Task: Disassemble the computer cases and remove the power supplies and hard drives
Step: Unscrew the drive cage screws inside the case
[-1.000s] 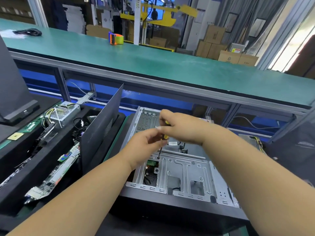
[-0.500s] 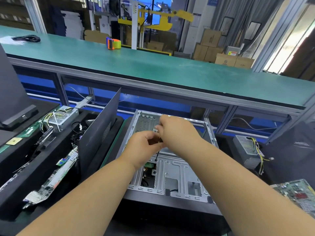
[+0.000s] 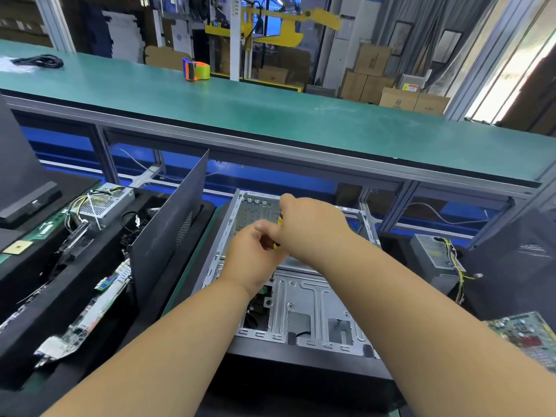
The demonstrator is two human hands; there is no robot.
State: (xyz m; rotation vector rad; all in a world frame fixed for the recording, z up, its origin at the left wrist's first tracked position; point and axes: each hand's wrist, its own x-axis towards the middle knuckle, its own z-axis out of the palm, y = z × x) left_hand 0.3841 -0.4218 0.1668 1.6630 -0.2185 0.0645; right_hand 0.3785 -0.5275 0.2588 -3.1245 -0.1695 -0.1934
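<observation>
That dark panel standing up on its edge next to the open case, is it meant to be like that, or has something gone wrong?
It looks deliberate, not damaged. The dark side panel leans tilted left of the open computer case, likely taken off it. Loose power supplies sit at left and right. Both hands work a yellow-handled screwdriver.

We record a bright, evenly lit scene. Strong daylight enters through the window (image 3: 508,73) at the upper right, blown out to white there. The green conveyor belt (image 3: 270,115) shows a soft sheen and no hard shadows. Wide-angle distortion bows its straight rails toward the frame edges. The forearms at the bottom edge look stretched and slightly soft. Background shelving beyond the belt is dimmer and less sharp.
</observation>
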